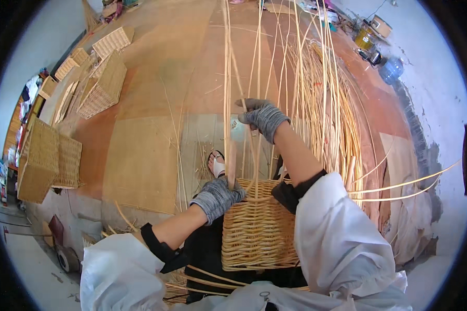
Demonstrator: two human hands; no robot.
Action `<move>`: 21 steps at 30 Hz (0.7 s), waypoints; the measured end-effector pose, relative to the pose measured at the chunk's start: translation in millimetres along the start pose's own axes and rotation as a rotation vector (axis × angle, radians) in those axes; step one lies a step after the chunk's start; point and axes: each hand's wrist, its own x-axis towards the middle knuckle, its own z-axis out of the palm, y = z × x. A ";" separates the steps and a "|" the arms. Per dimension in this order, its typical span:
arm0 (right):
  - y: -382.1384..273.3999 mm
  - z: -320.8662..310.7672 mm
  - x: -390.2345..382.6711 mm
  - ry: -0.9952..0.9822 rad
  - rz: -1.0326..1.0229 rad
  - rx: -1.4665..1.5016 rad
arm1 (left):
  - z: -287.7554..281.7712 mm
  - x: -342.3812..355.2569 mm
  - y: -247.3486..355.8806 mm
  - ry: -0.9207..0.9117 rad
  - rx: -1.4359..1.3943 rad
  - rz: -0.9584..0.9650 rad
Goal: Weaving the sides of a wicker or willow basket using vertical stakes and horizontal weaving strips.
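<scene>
At the far left, finished wicker baskets are seen stacked against the wall, and more wicker baskets and trays are laid further back on the floor.

Nearer the middle, the left hand, in a grey knitted glove, is closed on the rim of an unfinished wicker basket, where an upright stake is gripped between the fingers. The basket is held on the lap, between the two forearms, with its woven wall facing up and its long stakes standing away from the person. A foot in a sandal is seen just beyond the rim.

The right hand, gloved in the same way, is raised higher up and is closed around a few of the thin stakes; how tightly they are pinched cannot be told, since the fingers are turned away.

The basket is judged to be light and fairly stiff where it is already woven, so it is best held at the rim. The loose stakes are judged springy and easily kinked; they should be taken low, near the weave, for control.

To the right, a big bundle of loose willow rods is spread on the floor. The floor is covered with orange-brown boards, and a blue water bottle stands near the pale wall.
</scene>
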 end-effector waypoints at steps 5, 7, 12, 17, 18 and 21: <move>-8.6 4.6 15.2 -0.053 0.168 -1.482 | 7.8 13.6 4.8 -0.023 0.061 -0.117; -24.9 11.2 3.3 -0.007 0.227 -1.434 | 0.9 11.5 3.2 -0.017 0.157 -0.090; -22.9 -14.3 -22.7 0.241 0.173 -0.993 | -2.6 22.4 10.6 -0.189 0.309 -0.024; -30.3 -51.6 -77.9 0.248 -0.354 0.373 | 1.5 13.4 14.6 -0.116 0.271 -0.013; -27.7 -44.5 -106.6 0.274 -0.402 0.411 | -0.3 9.5 15.5 -0.088 0.194 -0.083; 47.6 -45.1 -198.1 0.543 -0.496 0.356 | -2.7 2.8 16.8 -0.077 0.222 -0.133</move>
